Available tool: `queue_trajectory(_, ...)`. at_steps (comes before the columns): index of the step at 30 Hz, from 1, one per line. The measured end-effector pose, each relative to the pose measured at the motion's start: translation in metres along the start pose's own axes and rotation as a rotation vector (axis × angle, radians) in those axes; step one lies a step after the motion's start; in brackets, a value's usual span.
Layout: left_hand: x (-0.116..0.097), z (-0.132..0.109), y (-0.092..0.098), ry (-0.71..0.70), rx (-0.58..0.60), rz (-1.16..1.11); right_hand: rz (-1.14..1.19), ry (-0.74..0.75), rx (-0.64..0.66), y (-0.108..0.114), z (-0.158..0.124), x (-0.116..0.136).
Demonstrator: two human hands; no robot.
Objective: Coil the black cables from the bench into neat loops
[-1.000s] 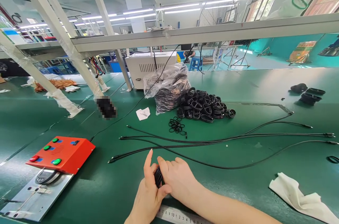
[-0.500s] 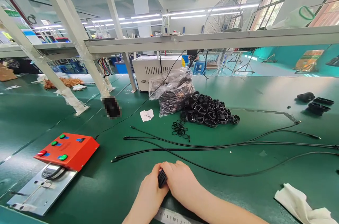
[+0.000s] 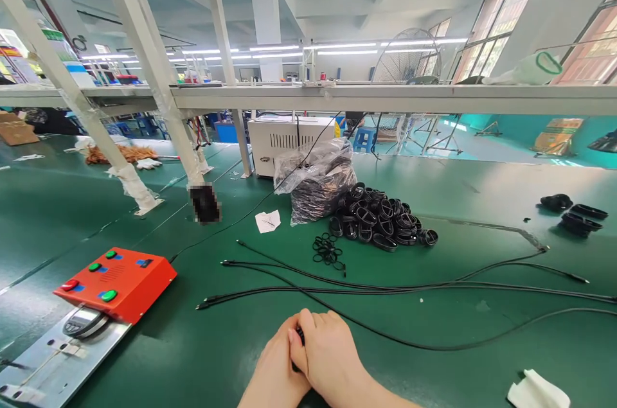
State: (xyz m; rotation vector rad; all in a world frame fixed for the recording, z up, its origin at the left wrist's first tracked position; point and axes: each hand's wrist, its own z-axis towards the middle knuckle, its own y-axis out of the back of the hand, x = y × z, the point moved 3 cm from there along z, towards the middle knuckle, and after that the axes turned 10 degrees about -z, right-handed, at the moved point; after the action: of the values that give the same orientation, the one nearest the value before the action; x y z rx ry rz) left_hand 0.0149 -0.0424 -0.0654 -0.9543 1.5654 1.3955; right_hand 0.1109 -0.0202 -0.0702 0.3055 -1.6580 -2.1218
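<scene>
My left hand [image 3: 276, 366] and my right hand [image 3: 328, 353] are pressed together low in the middle of the view, over a green mat bench [image 3: 159, 344]. Between them they grip a black rubber ring [image 3: 299, 335], almost entirely hidden by my fingers. Just beyond my hands lie several thin black cables [image 3: 366, 288]. Further off stands a heap of black oval rings [image 3: 380, 220], with a small cluster of thin black O-rings [image 3: 327, 250] in front of it.
A clear bag of black parts [image 3: 318, 184] stands before a white machine [image 3: 289, 144]. On the left are a red button box [image 3: 116, 283] and a digital gauge [image 3: 81, 323] on a metal plate. A white cloth [image 3: 537, 390] lies at lower right; white shelf posts stand behind.
My hands have closed further around the black ring, hiding more of it. The whole scene sits lower in the view, and the ruler at the bottom edge has gone out of sight.
</scene>
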Motion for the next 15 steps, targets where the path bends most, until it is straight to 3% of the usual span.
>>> queue_trajectory(4,0.004,0.011,-0.006,0.029,-0.053,-0.018,-0.001,-0.067,0.017,0.002,0.001,-0.005)
queue_trajectory(8,0.017,0.035,-0.003,0.069,-0.065,-0.113,0.194,-0.120,0.063,0.009,0.007,-0.023)
queue_trajectory(12,0.029,0.052,0.004,0.134,-0.072,-0.284,0.235,-0.506,0.021,0.013,0.027,-0.078)
queue_trajectory(15,0.034,0.053,0.005,0.203,-0.068,-0.470,0.251,-0.598,0.025,0.009,0.044,-0.114)
